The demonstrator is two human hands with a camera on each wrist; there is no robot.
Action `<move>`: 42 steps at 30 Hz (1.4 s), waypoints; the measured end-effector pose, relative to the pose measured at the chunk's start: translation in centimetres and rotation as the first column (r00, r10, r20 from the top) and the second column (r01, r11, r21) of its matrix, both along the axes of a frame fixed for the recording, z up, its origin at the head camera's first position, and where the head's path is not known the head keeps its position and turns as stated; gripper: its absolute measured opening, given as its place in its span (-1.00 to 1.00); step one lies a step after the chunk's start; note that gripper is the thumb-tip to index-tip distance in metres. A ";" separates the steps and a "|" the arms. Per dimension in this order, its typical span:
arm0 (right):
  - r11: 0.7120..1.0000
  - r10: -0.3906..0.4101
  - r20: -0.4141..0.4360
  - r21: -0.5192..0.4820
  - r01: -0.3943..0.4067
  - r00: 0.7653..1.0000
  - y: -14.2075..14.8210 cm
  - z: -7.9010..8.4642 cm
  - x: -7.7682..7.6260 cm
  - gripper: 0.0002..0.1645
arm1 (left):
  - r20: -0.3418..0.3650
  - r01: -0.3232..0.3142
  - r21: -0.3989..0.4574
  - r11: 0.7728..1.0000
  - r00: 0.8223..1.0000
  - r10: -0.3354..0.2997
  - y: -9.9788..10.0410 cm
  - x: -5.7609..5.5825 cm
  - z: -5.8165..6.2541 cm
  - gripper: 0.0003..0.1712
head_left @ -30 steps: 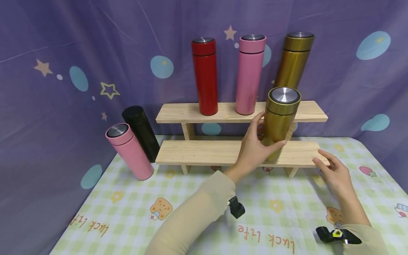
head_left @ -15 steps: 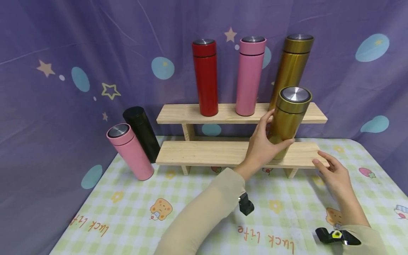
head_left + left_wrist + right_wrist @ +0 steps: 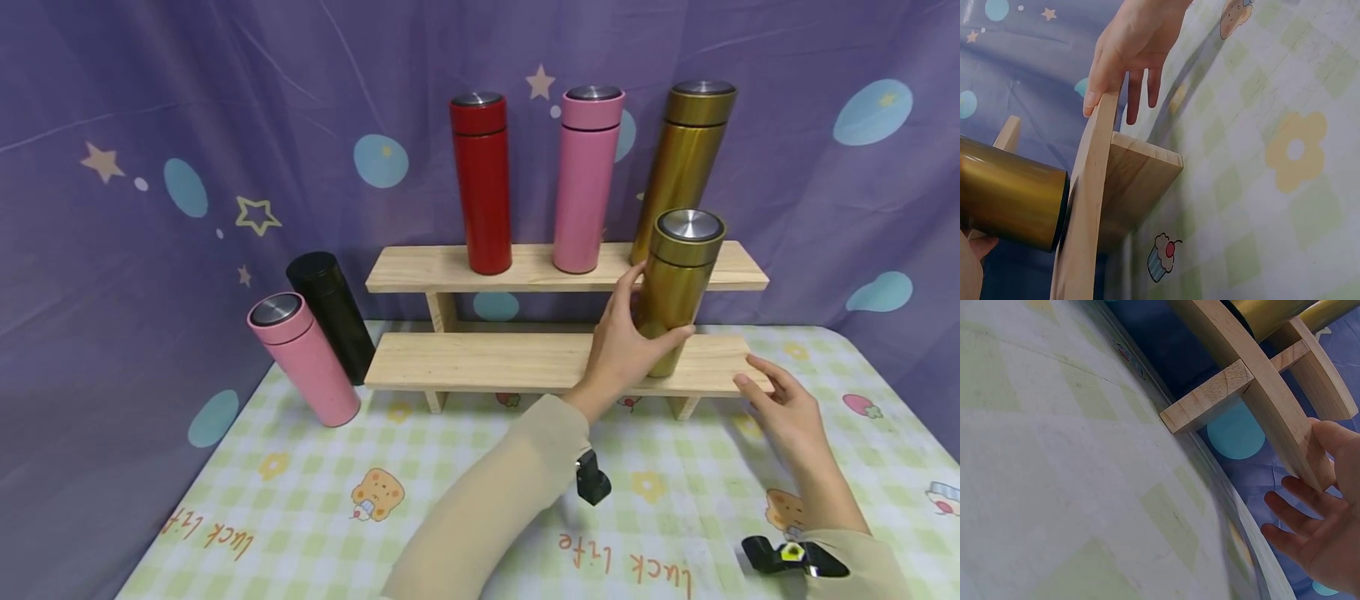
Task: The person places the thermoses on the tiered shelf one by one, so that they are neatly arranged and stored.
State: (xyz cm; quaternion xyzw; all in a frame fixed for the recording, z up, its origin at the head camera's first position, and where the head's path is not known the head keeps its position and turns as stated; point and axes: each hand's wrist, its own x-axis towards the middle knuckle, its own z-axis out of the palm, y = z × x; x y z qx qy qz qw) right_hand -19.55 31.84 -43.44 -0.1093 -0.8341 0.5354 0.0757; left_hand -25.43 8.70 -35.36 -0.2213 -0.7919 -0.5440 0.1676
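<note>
My left hand (image 3: 617, 354) grips a shorter gold thermos (image 3: 681, 287) with a steel-topped lid, thumb on the near side and fingers round its left. The thermos stands nearly upright over the right part of the lower shelf board (image 3: 480, 360); in the left wrist view its base (image 3: 1054, 209) is right at the board's surface. At that board's right end, my right hand (image 3: 793, 417) pinches the wood, thumb on top; the right wrist view shows its other fingers (image 3: 1294, 515) spread below the board.
On the upper shelf (image 3: 416, 267) stand a red thermos (image 3: 483, 192), a pink thermos (image 3: 588, 192) and a tall gold thermos (image 3: 686, 158) behind the held one. Left of the rack, a shorter pink thermos (image 3: 311, 367) and a black thermos (image 3: 337, 317) stand on the checked tablecloth (image 3: 480, 467).
My left hand has carried the gold thermos to the right along the lower shelf, then slightly down and back left. The right hand keeps its place at the board's end.
</note>
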 end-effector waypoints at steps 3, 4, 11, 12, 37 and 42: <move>1.000 -0.001 -0.002 0.015 0.001 1.000 0.0 0.1 0.0 -0.18 | -0.001 0.001 0.004 1.000 1.000 -0.001 0.2 0.0 -0.2 0.08; 1.000 -0.001 -0.002 0.019 0.001 1.000 0.0 0.1 0.0 -0.18 | -0.003 0.003 0.005 1.000 1.000 -0.003 0.3 0.0 -0.2 0.08; 0.999 -0.009 0.003 0.040 0.009 1.000 0.3 0.1 0.2 -0.17 | -0.003 0.025 -0.005 1.000 1.000 -0.025 0.6 0.0 -0.3 0.08; 0.999 -0.010 0.001 0.040 0.010 1.000 0.3 0.1 0.2 -0.18 | 0.000 0.029 -0.009 1.000 1.000 -0.029 0.6 0.0 -0.4 0.07; 0.999 -0.024 -0.012 0.044 0.024 1.000 0.0 -0.2 -0.2 -0.16 | 0.056 0.049 -0.057 0.997 0.997 -0.046 -0.2 0.5 -0.4 -0.01; 0.999 -0.014 -0.018 0.048 0.015 1.000 0.1 -0.1 -0.2 -0.17 | 0.059 0.088 0.033 0.996 0.994 -0.090 -1.2 1.0 -0.2 -0.11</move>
